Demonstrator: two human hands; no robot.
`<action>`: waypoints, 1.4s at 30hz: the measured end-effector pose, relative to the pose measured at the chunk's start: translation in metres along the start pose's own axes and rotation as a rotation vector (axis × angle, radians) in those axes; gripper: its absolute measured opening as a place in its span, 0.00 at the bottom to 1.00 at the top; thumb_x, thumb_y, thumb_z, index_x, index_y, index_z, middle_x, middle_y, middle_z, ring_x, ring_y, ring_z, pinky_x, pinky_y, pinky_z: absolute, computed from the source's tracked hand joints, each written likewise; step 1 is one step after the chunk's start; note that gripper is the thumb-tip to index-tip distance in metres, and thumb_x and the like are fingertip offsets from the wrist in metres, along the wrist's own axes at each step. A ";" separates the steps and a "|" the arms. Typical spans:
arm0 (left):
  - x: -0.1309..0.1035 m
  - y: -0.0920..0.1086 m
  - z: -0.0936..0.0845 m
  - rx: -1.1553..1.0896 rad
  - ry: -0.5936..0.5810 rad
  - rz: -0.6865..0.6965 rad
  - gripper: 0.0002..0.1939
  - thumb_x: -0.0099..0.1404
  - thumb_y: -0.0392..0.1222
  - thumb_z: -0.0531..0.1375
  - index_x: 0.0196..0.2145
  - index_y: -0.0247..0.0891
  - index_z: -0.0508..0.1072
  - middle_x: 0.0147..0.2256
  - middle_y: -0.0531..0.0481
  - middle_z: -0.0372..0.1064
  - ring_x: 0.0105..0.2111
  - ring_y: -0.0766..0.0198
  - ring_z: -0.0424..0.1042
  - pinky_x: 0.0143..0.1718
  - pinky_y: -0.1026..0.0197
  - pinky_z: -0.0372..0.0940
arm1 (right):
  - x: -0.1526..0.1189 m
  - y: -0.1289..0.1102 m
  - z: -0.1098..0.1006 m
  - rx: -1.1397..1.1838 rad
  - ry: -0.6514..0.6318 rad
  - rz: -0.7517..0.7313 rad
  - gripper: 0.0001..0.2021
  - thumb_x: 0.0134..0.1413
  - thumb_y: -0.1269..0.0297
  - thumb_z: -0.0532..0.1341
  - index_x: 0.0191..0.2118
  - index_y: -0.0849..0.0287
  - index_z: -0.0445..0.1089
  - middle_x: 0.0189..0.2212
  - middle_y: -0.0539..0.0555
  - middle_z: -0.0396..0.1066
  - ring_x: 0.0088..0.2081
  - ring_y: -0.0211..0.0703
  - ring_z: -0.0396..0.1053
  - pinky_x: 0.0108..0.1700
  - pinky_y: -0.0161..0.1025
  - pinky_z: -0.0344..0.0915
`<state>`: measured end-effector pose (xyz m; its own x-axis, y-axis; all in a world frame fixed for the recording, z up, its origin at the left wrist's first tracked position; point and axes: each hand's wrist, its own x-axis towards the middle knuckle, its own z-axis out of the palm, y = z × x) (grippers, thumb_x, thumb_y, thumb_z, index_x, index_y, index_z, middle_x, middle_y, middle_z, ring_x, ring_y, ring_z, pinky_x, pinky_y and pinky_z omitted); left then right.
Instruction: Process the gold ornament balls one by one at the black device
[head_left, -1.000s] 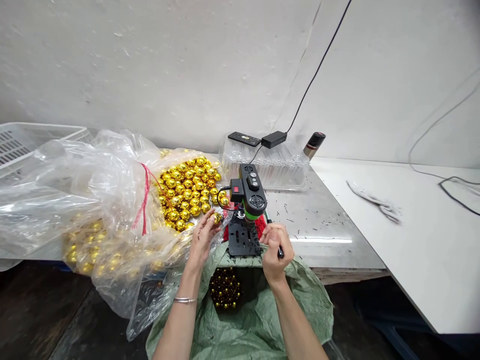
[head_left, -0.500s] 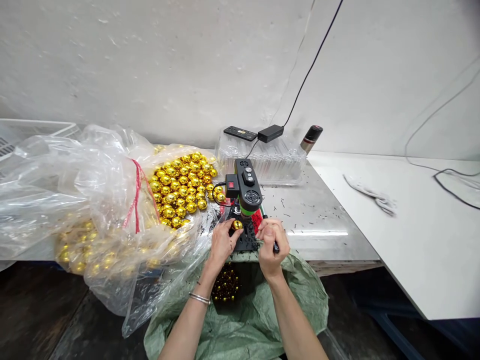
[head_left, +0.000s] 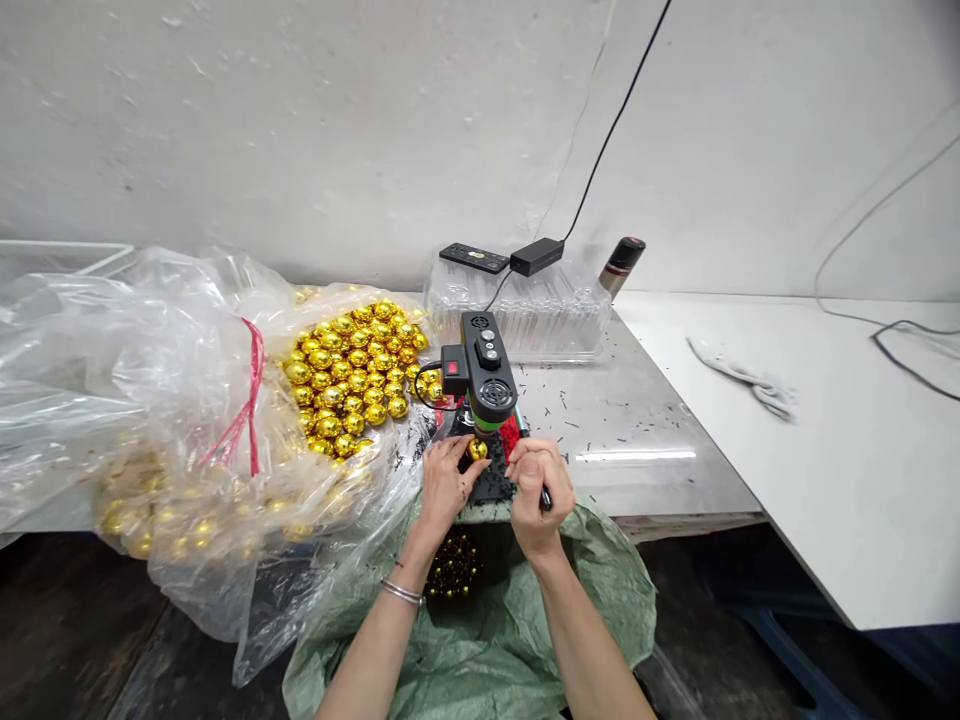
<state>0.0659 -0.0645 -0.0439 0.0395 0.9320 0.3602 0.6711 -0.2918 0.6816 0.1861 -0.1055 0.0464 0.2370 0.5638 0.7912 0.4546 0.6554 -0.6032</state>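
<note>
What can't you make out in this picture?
- Head view: the drill tip, hidden under the machine's head and behind the gold ball.
- The handle, mostly covered by the right hand.
- The left hand hides the ball's underside.
- The basket, cut off at the left edge.

Bright, even light from above puts a white streak of glare on the surface (head_left: 637, 455) and sparkle on the gold balls (head_left: 352, 375) (edges bend, wide-angle), floor dim.
</note>
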 end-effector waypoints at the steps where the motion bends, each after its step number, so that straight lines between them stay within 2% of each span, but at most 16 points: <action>1: 0.000 -0.001 0.001 -0.007 0.011 0.004 0.15 0.64 0.41 0.66 0.49 0.40 0.78 0.46 0.42 0.78 0.47 0.52 0.75 0.54 0.47 0.65 | 0.000 0.000 0.000 -0.006 -0.005 -0.005 0.13 0.65 0.72 0.51 0.28 0.56 0.63 0.27 0.50 0.65 0.30 0.39 0.66 0.31 0.38 0.61; 9: -0.004 -0.011 0.003 -0.081 -0.017 0.030 0.16 0.64 0.44 0.66 0.49 0.41 0.78 0.47 0.43 0.78 0.49 0.51 0.74 0.57 0.44 0.63 | -0.005 0.008 -0.002 0.007 -0.026 -0.067 0.12 0.64 0.74 0.52 0.28 0.55 0.62 0.25 0.50 0.65 0.29 0.39 0.67 0.29 0.38 0.63; 17: -0.004 -0.010 0.004 -0.057 -0.021 0.014 0.16 0.63 0.44 0.67 0.49 0.42 0.78 0.47 0.43 0.78 0.48 0.52 0.73 0.55 0.46 0.64 | -0.022 0.020 0.000 0.020 -0.020 -0.052 0.12 0.64 0.70 0.51 0.28 0.55 0.62 0.26 0.50 0.66 0.28 0.39 0.67 0.29 0.38 0.63; 20: -0.005 -0.010 0.004 -0.054 -0.019 0.026 0.17 0.63 0.44 0.67 0.49 0.41 0.78 0.46 0.43 0.78 0.48 0.52 0.73 0.54 0.47 0.65 | -0.033 0.031 0.002 0.016 -0.011 -0.078 0.12 0.66 0.69 0.50 0.29 0.55 0.62 0.27 0.50 0.66 0.29 0.39 0.67 0.32 0.40 0.66; 24: -0.005 -0.009 0.004 -0.058 -0.017 0.022 0.17 0.63 0.43 0.68 0.49 0.41 0.78 0.46 0.43 0.77 0.47 0.52 0.74 0.54 0.47 0.65 | -0.043 0.047 0.005 0.005 0.012 -0.141 0.14 0.67 0.67 0.48 0.29 0.55 0.61 0.28 0.49 0.66 0.28 0.39 0.67 0.42 0.48 0.70; 29: -0.005 -0.009 0.004 -0.066 -0.020 0.019 0.16 0.64 0.44 0.67 0.50 0.42 0.77 0.46 0.44 0.77 0.47 0.52 0.73 0.55 0.46 0.64 | -0.047 0.056 0.007 0.001 0.018 -0.167 0.15 0.67 0.65 0.47 0.28 0.54 0.60 0.27 0.49 0.65 0.29 0.41 0.68 0.44 0.51 0.70; 32: -0.005 -0.009 0.003 -0.066 -0.025 0.017 0.16 0.64 0.44 0.67 0.50 0.42 0.77 0.46 0.44 0.77 0.47 0.52 0.73 0.55 0.47 0.64 | -0.047 0.057 0.008 0.006 0.021 -0.175 0.15 0.68 0.65 0.47 0.28 0.54 0.60 0.27 0.49 0.65 0.29 0.40 0.68 0.45 0.50 0.69; 37: -0.004 -0.008 0.002 -0.087 -0.027 0.017 0.16 0.64 0.45 0.67 0.49 0.42 0.78 0.46 0.44 0.77 0.46 0.53 0.73 0.53 0.48 0.66 | -0.042 0.051 0.006 -0.027 -0.050 -0.248 0.14 0.67 0.68 0.48 0.28 0.55 0.60 0.28 0.48 0.65 0.30 0.38 0.68 0.42 0.45 0.70; 39: -0.002 -0.007 0.003 -0.094 -0.022 0.012 0.16 0.63 0.44 0.67 0.49 0.41 0.78 0.46 0.44 0.78 0.46 0.53 0.74 0.53 0.48 0.66 | -0.035 0.044 0.005 -0.003 -0.024 -0.216 0.14 0.67 0.68 0.48 0.28 0.55 0.60 0.27 0.49 0.64 0.30 0.39 0.68 0.39 0.44 0.69; 42: 0.000 -0.006 0.003 -0.117 -0.003 0.003 0.16 0.62 0.42 0.68 0.48 0.40 0.78 0.46 0.43 0.78 0.46 0.52 0.74 0.54 0.46 0.66 | -0.016 0.024 0.004 0.059 0.029 -0.092 0.15 0.66 0.69 0.49 0.27 0.55 0.60 0.26 0.48 0.64 0.29 0.38 0.66 0.33 0.39 0.65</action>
<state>0.0643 -0.0620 -0.0502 0.0435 0.9318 0.3603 0.5801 -0.3172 0.7503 0.1899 -0.0968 0.0193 0.2216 0.4858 0.8455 0.4242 0.7327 -0.5322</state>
